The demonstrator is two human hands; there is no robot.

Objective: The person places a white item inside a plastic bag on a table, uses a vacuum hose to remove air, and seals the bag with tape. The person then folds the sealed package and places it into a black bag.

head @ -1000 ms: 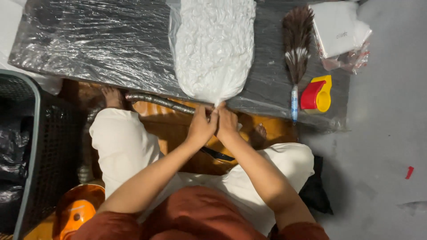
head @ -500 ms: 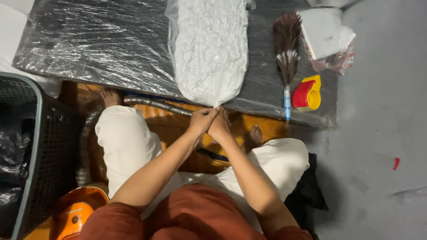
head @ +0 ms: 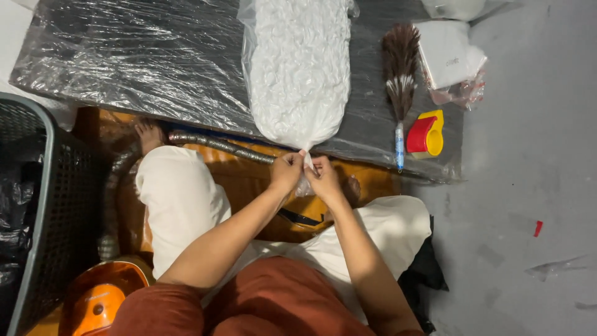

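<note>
A long clear plastic bag point(head: 298, 68) stuffed with white crinkled filling lies on a black board wrapped in plastic film point(head: 143, 62). Its gathered neck hangs over the board's near edge. My left hand point(head: 286, 173) and my right hand point(head: 323, 177) both pinch that twisted neck, close together, just below the board's edge. I sit cross-legged in pale trousers, with my knees spread to either side.
A brown feather duster point(head: 400, 68) with a blue handle lies on the board beside a red and yellow tape dispenser point(head: 426, 133) and white packets point(head: 449, 56). A black mesh basket point(head: 43, 205) stands at the left, an orange vacuum cleaner point(head: 93, 298) with a grey hose point(head: 217, 146) near my knee.
The view has shifted slightly. My hands have stayed together on the bag's neck, which now shows more gathered and twisted between my fingers.
</note>
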